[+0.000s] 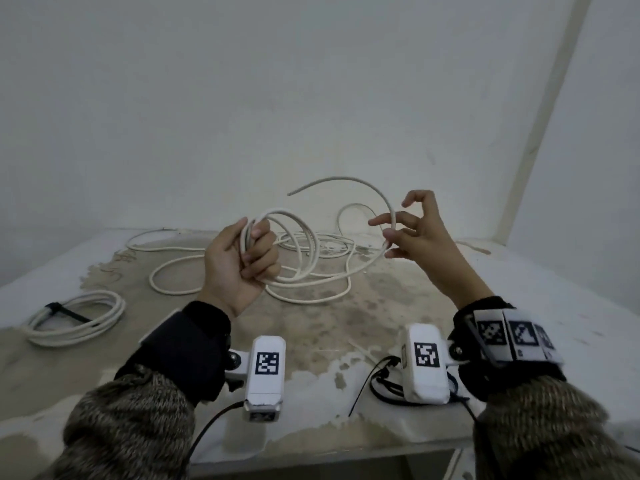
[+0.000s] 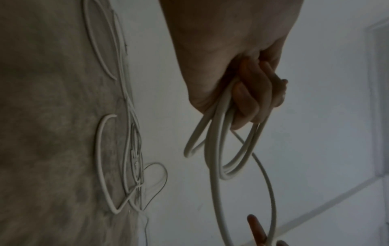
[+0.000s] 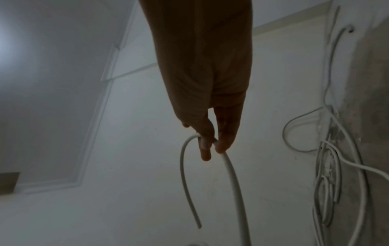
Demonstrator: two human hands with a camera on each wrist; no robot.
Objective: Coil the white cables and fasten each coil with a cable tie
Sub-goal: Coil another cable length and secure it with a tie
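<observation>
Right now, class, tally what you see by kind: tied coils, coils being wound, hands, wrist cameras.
Tied coil: 1
Coil being wound: 1
Hands: 2, left hand and right hand
Wrist cameras: 2, left wrist camera and right wrist camera
Total: 6

The left hand's (image 1: 239, 265) palm hides part of the coiled cable (image 1: 277, 223).
</observation>
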